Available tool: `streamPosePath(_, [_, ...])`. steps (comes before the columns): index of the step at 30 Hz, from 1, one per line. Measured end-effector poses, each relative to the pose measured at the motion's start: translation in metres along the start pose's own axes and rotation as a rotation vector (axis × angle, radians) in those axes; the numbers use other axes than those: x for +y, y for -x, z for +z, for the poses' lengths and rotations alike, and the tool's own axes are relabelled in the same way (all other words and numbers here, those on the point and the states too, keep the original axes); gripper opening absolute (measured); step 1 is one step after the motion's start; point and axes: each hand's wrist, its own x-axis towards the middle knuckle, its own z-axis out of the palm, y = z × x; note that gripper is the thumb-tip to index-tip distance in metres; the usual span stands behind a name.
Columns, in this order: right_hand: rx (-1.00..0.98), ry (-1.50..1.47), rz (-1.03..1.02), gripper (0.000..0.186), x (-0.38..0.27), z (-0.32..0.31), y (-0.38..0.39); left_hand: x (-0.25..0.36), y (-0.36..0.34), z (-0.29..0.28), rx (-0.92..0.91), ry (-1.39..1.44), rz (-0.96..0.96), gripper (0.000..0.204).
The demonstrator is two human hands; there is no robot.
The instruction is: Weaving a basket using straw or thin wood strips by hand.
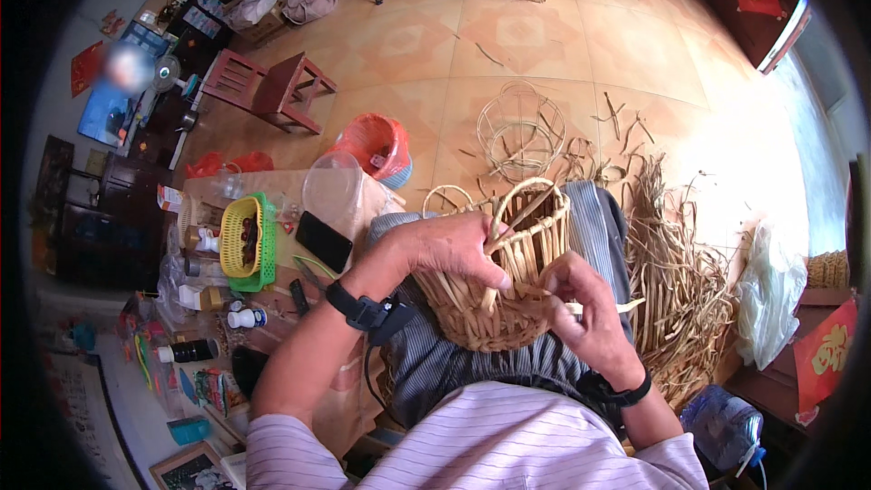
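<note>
- At the right hand (588, 304), we saw thumb and forefinger together, pinched on a thin, tan, flat strip of plant fibre (529, 291).
- This strip lay to the left of those fingertips, against the near wall of a honey-brown, coarsely woven basket with two looped handles (472, 316); we judged that this meeting of strip and wall mattered most, with the right hand nearer to it.
- A pale strip end (626, 307) stuck out rightward; we could not tell if it was the same strip.
- The left hand (449, 245) was clamped over the basket's rim, thumb outside; some fingers we could not see.
- The basket rested on the lap, upon grey striped cloth (594, 218), mouth tipped away from us; its longer axis seemed to run left to right.
- Its strands looked thick and uneven in colour, its base rounded.
</note>
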Motion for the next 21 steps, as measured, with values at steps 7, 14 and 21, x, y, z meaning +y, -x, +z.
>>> streamPosePath(7, [0.015, -0.787, 0.364, 0.008, 0.000, -0.036, 0.035, 0.002, 0.000, 0.000, 0.017, -0.086, 0.036, 0.048])
streamPosePath(14, [-0.389, -0.027, 0.215, 0.012, 0.000, -0.080, 0.077, 0.001, 0.003, 0.000, -0.013, 0.069, 0.055, 0.046])
streamPosePath(21, [-0.674, 0.061, 0.332, 0.018, -0.062, -0.143, 0.122, 0.001, 0.001, -0.002, -0.010, -0.007, -0.006, 0.045])
